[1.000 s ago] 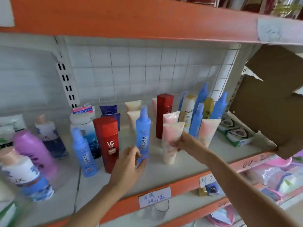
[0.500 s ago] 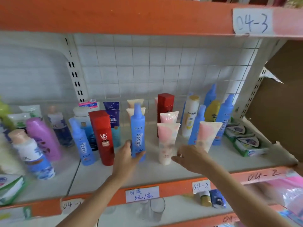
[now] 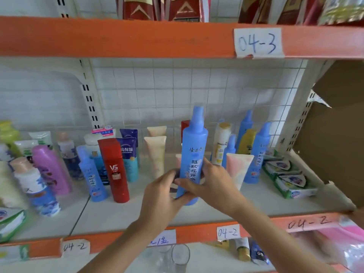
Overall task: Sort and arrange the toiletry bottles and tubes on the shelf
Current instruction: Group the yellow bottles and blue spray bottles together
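A tall blue spray bottle (image 3: pixel 194 146) is lifted off the white shelf (image 3: pixel 262 198), upright, at the centre. My left hand (image 3: pixel 159 196) grips its base from the left and my right hand (image 3: pixel 214 182) wraps its lower half from the right. To the left stand a red VS bottle (image 3: pixel 114 170) and a smaller blue bottle (image 3: pixel 91 174). A pink-and-white tube (image 3: pixel 238 168) stands just right of my hands. Cream tubes (image 3: pixel 156 154) stand behind. More blue bottles (image 3: pixel 260 152) and a white Pantene bottle (image 3: pixel 221 146) stand at the back right.
A purple bottle (image 3: pixel 50 168) and white-blue bottles (image 3: pixel 35 186) crowd the left end. Green soap packs (image 3: pixel 289 180) lie at the right, beside a brown cardboard sheet (image 3: pixel 334 134). The orange beam (image 3: pixel 137 36) of the upper shelf hangs overhead. A glass (image 3: pixel 180 255) stands on the shelf below.
The blue spray bottle has come up off the shelf. My right hand left the pink tube and joined my left hand on the bottle. The view has tilted upward.
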The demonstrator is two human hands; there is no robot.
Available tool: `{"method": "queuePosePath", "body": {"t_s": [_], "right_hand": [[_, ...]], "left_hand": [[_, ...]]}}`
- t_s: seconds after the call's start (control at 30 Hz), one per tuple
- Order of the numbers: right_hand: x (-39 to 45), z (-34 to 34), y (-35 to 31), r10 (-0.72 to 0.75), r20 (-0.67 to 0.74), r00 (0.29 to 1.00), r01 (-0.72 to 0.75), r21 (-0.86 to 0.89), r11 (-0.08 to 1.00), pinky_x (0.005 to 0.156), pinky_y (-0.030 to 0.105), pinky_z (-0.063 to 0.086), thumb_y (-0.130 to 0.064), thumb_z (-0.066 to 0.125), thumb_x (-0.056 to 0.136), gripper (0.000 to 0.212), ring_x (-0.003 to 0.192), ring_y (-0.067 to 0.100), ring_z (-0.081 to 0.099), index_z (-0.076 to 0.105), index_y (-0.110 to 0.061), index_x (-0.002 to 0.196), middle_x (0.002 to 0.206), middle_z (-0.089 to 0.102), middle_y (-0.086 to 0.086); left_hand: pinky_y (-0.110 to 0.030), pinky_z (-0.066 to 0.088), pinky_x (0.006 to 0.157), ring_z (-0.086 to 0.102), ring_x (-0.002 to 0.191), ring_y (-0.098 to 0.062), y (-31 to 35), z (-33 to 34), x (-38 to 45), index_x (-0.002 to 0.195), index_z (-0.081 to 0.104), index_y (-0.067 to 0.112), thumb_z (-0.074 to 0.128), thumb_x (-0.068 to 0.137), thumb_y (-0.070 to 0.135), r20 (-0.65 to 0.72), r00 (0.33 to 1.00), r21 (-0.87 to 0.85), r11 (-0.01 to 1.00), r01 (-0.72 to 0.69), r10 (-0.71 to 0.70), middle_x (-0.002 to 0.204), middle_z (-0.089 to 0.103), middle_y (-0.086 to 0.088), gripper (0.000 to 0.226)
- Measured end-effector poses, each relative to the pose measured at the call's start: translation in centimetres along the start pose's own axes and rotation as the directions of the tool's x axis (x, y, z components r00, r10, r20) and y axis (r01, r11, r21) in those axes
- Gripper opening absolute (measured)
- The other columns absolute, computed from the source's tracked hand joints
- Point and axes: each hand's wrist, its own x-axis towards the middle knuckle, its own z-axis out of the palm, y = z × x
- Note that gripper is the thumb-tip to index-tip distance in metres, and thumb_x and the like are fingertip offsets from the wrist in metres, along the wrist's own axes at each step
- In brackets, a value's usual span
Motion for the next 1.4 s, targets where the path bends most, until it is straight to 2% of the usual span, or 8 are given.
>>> {"method": "queuePosePath", "body": {"t_s": [0.13, 0.27, 0.43, 0.67, 0.8, 0.97, 1.13, 1.4], "right_hand": [[-1.6, -3.0, 3.0, 0.055, -0.045, 0.997, -0.055, -0.012, 0.998, 0.075, 0.038, 0.053, -0.051, 0.066, 0.073, 0.045, 0.081, 0.015, 0.065, 0.055, -0.018, 0.102, 0.09, 0.069, -0.004], [-3.3, -5.4, 5.9, 0.129, -0.09, 0.988, -0.137, -0.088, 0.987, 0.071, 0.037, 0.053, -0.052, 0.065, 0.074, 0.046, 0.077, 0.017, 0.065, 0.055, -0.017, 0.101, 0.088, 0.07, -0.002], [-4.6, -6.6, 10.5, 0.275, -0.071, 0.959, -0.28, -0.09, 0.956, 0.073, 0.039, 0.055, -0.053, 0.064, 0.075, 0.044, 0.08, 0.015, 0.067, 0.057, -0.02, 0.103, 0.094, 0.071, -0.002], [-3.8, -6.0, 14.2, 0.428, -0.111, 0.897, -0.441, -0.187, 0.878, 0.065, 0.033, 0.052, -0.049, 0.062, 0.081, 0.046, 0.081, 0.023, 0.065, 0.051, -0.015, 0.11, 0.095, 0.069, 0.004], [-2.7, -5.9, 15.4, 0.497, -0.156, 0.854, -0.514, -0.108, 0.851, 0.072, 0.037, 0.053, -0.042, 0.062, 0.084, 0.048, 0.088, 0.027, 0.065, 0.045, -0.012, 0.117, 0.103, 0.067, 0.009], [-2.0, -6.9, 16.4, 0.535, -0.188, 0.823, -0.547, -0.01, 0.837, 0.069, 0.035, 0.051, -0.032, 0.061, 0.088, 0.046, 0.068, 0.013, 0.06, 0.039, -0.011, 0.123, 0.103, 0.066, 0.005], [-1.5, -6.9, 16.9, 0.524, -0.214, 0.824, -0.545, -0.048, 0.837, 0.076, 0.042, 0.054, -0.037, 0.062, 0.085, 0.05, 0.087, 0.026, 0.066, 0.041, -0.01, 0.121, 0.108, 0.067, 0.011], [-1.9, -6.5, 17.5, 0.474, -0.202, 0.857, -0.502, -0.122, 0.856, 0.075, 0.041, 0.054, -0.042, 0.065, 0.081, 0.058, 0.091, 0.031, 0.065, 0.039, -0.011, 0.122, 0.107, 0.066, 0.012]], "left_hand": [[-0.017, 0.052, 0.068, 0.062, 0.074, -0.001, 1.7, 3.2, 0.8, 0.1, 0.066, 0.021, 0.064, 0.062, 0.055, 0.097, 0.993, -0.009, 0.998, -0.064, 0.065, 0.081, 0.062, 0.026, 0.052], [-0.023, 0.05, 0.072, 0.06, 0.076, -0.004, 2.0, 6.4, 0.9, 0.097, 0.066, 0.018, 0.061, 0.072, 0.055, 0.185, 0.975, 0.004, 0.992, -0.129, 0.126, 0.086, 0.067, 0.009, 0.045], [-0.03, 0.052, 0.083, 0.06, 0.09, -0.009, 0.1, 11.2, -0.3, 0.115, 0.057, 0.012, 0.068, 0.082, 0.021, 0.229, 0.971, 0.003, 0.998, 0.068, -0.067, 0.108, 0.062, -0.001, 0.036], [-0.024, 0.041, 0.086, 0.052, 0.105, -0.013, -0.6, 15.0, 2.5, 0.123, 0.043, 0.01, 0.073, 0.077, 0.029, 0.289, 0.906, -0.032, 0.943, 0.331, -0.309, 0.114, 0.05, 0.004, 0.058], [-0.041, 0.048, 0.084, 0.058, 0.098, -0.023, -1.0, 15.9, 3.7, 0.115, 0.044, 0.009, 0.076, 0.073, 0.025, 0.386, 0.856, -0.031, 0.922, 0.385, -0.344, 0.107, 0.06, -0.005, 0.054], [-0.047, 0.05, 0.083, 0.062, 0.093, -0.024, -2.2, 16.2, 3.3, 0.111, 0.047, 0.019, 0.074, 0.07, 0.036, 0.414, 0.856, -0.069, 0.927, 0.369, -0.31, 0.105, 0.065, -0.008, 0.052], [-0.034, 0.052, 0.08, 0.063, 0.09, -0.017, -3.0, 16.3, 2.8, 0.114, 0.051, 0.017, 0.074, 0.077, 0.025, 0.383, 0.882, -0.119, 0.933, 0.34, -0.273, 0.102, 0.065, 0.001, 0.045], [-0.039, 0.054, 0.08, 0.065, 0.087, -0.014, -3.0, 16.4, 2.3, 0.108, 0.051, 0.025, 0.074, 0.077, 0.028, 0.351, 0.888, -0.099, 0.932, 0.349, -0.296, 0.097, 0.068, 0.003, 0.039]]}}
